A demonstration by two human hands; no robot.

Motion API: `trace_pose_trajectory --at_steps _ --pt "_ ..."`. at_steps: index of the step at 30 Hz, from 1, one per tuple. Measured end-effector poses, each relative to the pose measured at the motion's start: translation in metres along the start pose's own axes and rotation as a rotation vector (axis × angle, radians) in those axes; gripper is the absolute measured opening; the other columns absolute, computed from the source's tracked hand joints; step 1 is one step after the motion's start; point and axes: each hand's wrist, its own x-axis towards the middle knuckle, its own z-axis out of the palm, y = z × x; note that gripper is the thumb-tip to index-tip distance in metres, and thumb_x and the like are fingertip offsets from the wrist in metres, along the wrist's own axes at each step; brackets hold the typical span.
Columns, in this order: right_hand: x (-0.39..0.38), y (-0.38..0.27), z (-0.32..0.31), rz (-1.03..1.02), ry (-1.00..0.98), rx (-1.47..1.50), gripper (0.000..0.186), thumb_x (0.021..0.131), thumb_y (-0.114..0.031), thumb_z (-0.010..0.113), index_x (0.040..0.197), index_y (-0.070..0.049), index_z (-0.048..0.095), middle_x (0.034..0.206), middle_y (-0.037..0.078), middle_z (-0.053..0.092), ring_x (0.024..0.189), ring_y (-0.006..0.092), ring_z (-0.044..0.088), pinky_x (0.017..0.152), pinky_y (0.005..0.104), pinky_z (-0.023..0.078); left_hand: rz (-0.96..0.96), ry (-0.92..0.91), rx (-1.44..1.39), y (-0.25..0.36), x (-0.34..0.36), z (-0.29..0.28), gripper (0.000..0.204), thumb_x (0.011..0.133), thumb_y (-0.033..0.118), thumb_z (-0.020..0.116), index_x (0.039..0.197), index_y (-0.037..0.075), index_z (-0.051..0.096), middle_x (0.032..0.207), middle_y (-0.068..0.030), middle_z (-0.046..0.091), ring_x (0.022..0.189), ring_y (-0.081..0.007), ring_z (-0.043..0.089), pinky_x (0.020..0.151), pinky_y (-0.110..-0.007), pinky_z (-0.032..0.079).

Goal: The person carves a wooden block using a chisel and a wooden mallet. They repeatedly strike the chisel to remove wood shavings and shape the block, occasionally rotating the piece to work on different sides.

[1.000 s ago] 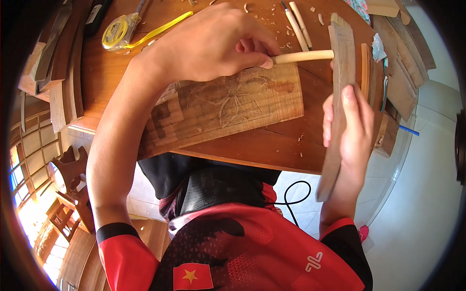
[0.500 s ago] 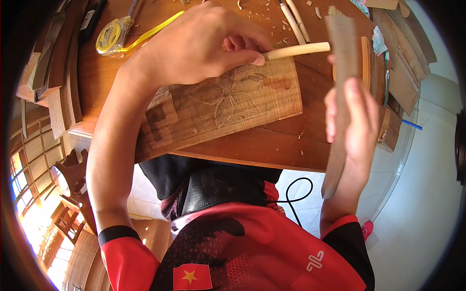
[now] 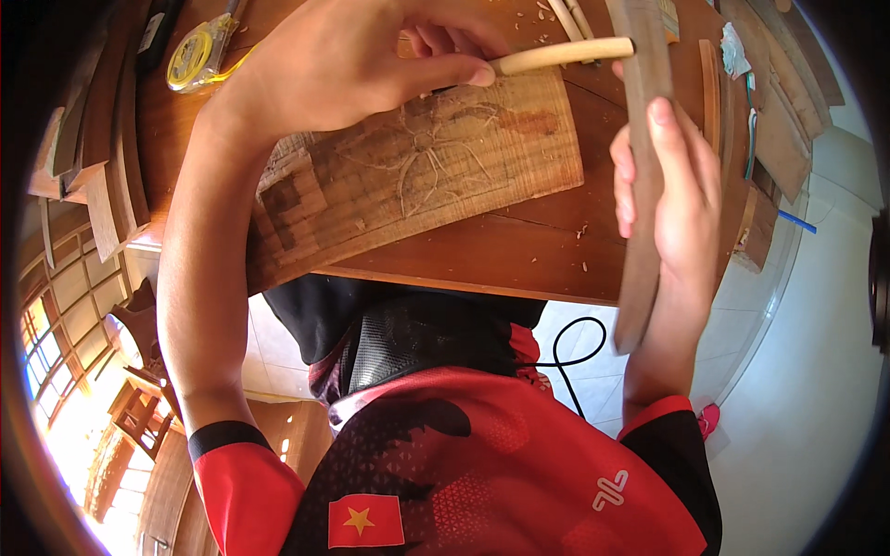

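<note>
My left hand [image 3: 348, 69] is closed around a chisel with a pale wooden handle [image 3: 564, 56]. The handle points right, and its blade is mostly hidden beneath my fingers. Under that hand lies a brown wooden board [image 3: 371, 208] with a flower pattern of thin petals carved in its face. Further right, my right hand [image 3: 686, 190] grips a long flat wooden bar [image 3: 649, 83], upright in the picture and slightly blurred. The bar's side is at the tip of the chisel handle; whether they touch I cannot tell.
A yellow tape measure [image 3: 192, 57] lies at the far left of the table [image 3: 519, 243]. Wooden planks [image 3: 104, 153] are stacked along the left edge, more planks [image 3: 774, 120] along the right. Other wooden-handled tools [image 3: 567, 17] lie at the back. Small shavings are scattered about.
Board, table and hands all sit higher in the picture. The bar has come closer to the chisel handle's end. Both hands keep their hold.
</note>
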Motion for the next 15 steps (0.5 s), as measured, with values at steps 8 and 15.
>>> trace_pose_trajectory --at_steps 8,15 --pt "0.001 -0.003 0.002 -0.005 0.013 -0.057 0.042 0.110 -0.042 0.049 0.110 -0.003 0.063 0.069 0.002 0.055 0.044 0.0077 0.047 0.038 0.0249 0.038 -0.097 -0.007 0.009 0.023 0.000 -0.007 0.021 0.092 0.011 0.077 0.110 0.000 0.077 0.105 -0.0179 0.078 0.091 -0.0261 0.077 0.089 -0.042 0.062" --pt "-0.004 -0.007 -0.001 -0.048 -0.002 -0.014 0.060 0.112 -0.045 0.039 0.144 0.005 0.052 0.070 0.000 0.049 0.044 0.0061 0.044 0.039 0.0228 0.040 -0.363 0.022 -0.229 0.029 -0.010 -0.024 0.015 0.095 0.010 0.071 0.105 -0.001 0.072 0.093 -0.0154 0.077 0.081 -0.0219 0.075 0.080 -0.038 0.063"
